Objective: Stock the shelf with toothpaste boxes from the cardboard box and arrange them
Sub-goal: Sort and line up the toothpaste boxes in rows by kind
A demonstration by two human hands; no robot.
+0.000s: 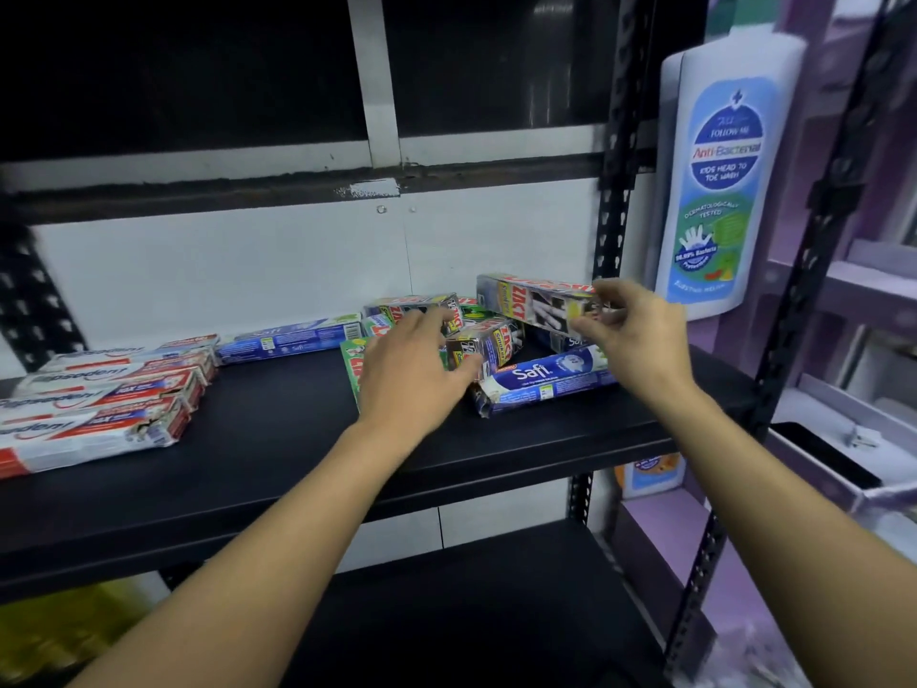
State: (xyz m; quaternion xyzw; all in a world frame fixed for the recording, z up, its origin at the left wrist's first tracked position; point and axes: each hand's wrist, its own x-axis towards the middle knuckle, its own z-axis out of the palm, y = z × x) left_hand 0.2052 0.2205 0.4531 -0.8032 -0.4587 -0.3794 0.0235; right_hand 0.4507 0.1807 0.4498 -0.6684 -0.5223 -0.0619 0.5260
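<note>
On the black shelf (278, 439) lies a loose heap of toothpaste boxes at the right. My right hand (630, 330) pinches the near end of a grey and red Zact box (526, 297), held tilted above the heap. My left hand (412, 369) rests on the heap, fingers curled around a dark Zact box (489, 345), with a green box (353, 362) under the palm. A blue Safi box (546, 382) lies in front of the heap. Several red and white Pepsodent boxes (99, 404) lie side by side at the left. The cardboard box is out of view.
Another blue box (293, 342) lies flat against the white back wall. A large white body-wash bottle (719, 181) stands to the right, beyond the black perforated upright (615, 201). A lower black shelf (471, 613) sits beneath. Purple shelving fills the far right.
</note>
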